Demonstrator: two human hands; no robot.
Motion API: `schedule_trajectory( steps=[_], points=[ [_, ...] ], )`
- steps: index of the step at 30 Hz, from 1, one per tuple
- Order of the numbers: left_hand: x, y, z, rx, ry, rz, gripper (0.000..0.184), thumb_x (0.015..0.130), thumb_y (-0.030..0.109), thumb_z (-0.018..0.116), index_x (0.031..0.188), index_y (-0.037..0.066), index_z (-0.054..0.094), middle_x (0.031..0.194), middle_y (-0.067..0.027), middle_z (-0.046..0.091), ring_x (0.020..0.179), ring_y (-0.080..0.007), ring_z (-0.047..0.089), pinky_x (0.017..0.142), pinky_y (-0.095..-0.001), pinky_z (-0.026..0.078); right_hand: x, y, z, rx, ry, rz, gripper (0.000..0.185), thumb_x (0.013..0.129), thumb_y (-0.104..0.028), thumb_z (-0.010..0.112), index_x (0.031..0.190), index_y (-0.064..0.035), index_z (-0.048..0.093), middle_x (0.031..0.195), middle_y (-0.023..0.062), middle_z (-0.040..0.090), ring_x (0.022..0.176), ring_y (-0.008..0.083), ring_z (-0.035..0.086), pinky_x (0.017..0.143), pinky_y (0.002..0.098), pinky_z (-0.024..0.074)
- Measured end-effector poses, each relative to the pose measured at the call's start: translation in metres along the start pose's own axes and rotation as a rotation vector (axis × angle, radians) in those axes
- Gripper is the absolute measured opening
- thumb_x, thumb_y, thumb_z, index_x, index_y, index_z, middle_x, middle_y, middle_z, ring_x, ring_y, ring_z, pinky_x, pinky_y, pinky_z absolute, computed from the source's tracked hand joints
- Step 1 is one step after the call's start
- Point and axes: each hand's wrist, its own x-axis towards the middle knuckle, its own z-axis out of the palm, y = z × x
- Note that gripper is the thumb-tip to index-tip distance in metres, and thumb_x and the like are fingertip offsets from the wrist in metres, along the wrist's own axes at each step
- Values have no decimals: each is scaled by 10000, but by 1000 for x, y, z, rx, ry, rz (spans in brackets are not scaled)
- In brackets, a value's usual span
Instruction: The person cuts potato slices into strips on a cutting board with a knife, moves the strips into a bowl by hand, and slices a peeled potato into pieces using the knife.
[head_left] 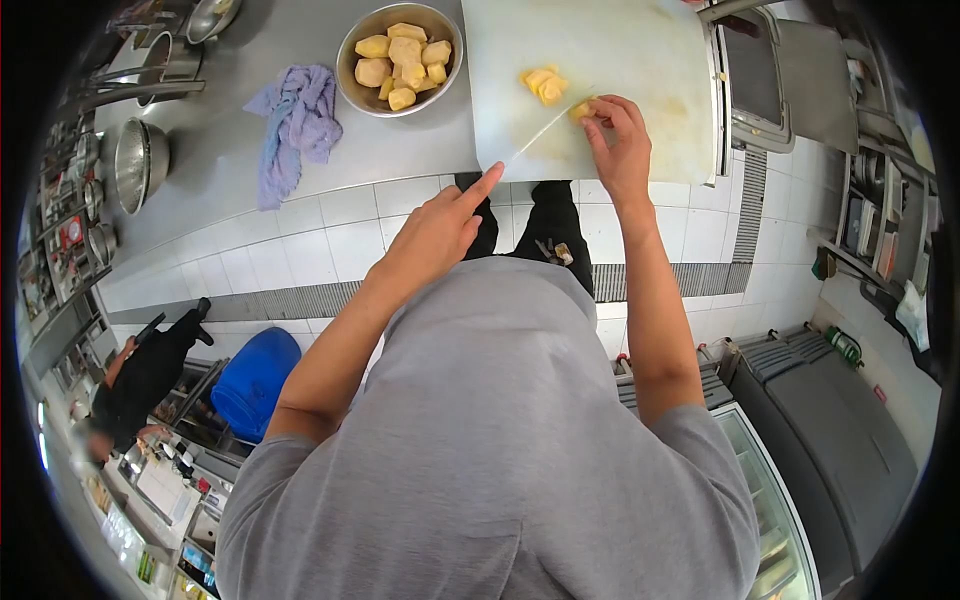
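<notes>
My left hand is closed round the handle of a knife, the index finger stretched out along it; the handle itself is hidden. The thin blade points up and right over a white cutting board. Its far end reaches a yellow potato piece, which the fingertips of my right hand pinch against the board. Just above the blade lies a small cluster of cut potato pieces. Left of the board, a steel bowl holds several peeled potatoes.
A crumpled purple cloth lies on the steel counter, left of the bowl. Metal bowls stand farther left. A blue barrel is on the floor at lower left, near a person in black. Grey lids fill the lower right.
</notes>
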Motion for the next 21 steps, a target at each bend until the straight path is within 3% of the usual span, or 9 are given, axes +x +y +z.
schedule_trajectory(
  steps=[7, 15, 21],
  points=[
    [10, 1, 8, 115, 12, -46, 783, 1125, 96, 621, 1812, 339, 335, 996, -163, 631, 814, -395, 671, 811, -524, 578, -5, 11, 15, -65, 109, -88, 253, 974, -43, 850, 1224, -65, 817, 1333, 128, 750, 1137, 320, 760, 961, 392, 635],
    [9, -1, 14, 208, 20, -114, 773, 1112, 116, 642, 1798, 343, 366, 1018, -135, 665, 772, -391, 702, 724, -522, 607, -9, 26, 28, -62, 160, -181, 183, 954, -12, 879, 1130, -54, 858, 1240, 121, 783, 980, 251, 800, 829, 351, 669],
    [-7, -3, 11, 363, 50, -104, 809, 1068, 104, 689, 1777, 371, 403, 1018, -91, 659, 688, -350, 705, 645, -487, 632, -10, 33, 34, -91, 193, -232, 175, 956, 7, 882, 1125, -34, 859, 1207, 118, 784, 966, 227, 805, 803, 326, 675]
  ],
)
